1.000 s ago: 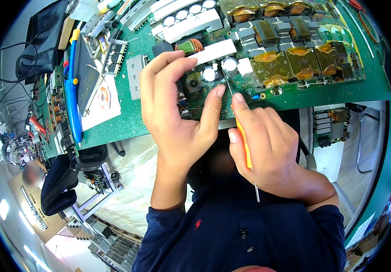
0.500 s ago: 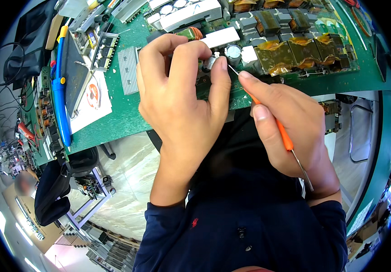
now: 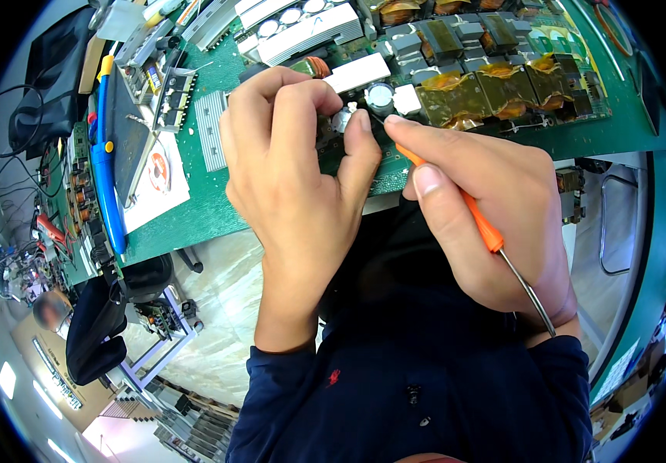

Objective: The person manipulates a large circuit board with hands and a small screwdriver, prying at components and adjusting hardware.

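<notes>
My left hand (image 3: 294,154) curls over the near edge of a large circuit board (image 3: 394,158). Its thumb and bent fingers close around a small silver round-topped capacitor (image 3: 341,120). My right hand (image 3: 495,201) grips a slim tool with an orange handle (image 3: 483,222) and a metal shaft at either end. The tool's back shaft runs toward my right wrist. Its front tip lies by the board, right of my left thumb, mostly hidden by my index finger. Just beyond stand a larger capacitor (image 3: 380,96) and a white block component (image 3: 408,100).
Wrapped transformers (image 3: 456,100) and a finned heatsink (image 3: 313,38) crowd the board. On the green mat (image 3: 186,231) at left lie a blue desoldering pump (image 3: 104,177), a solder reel (image 3: 158,168) on white paper and a loose heatsink (image 3: 212,131). A person sits at far left.
The board and both hands have shifted slightly left in view. My right index finger has come closer to my left thumb, and the tool's rear shaft has swung to the right.
</notes>
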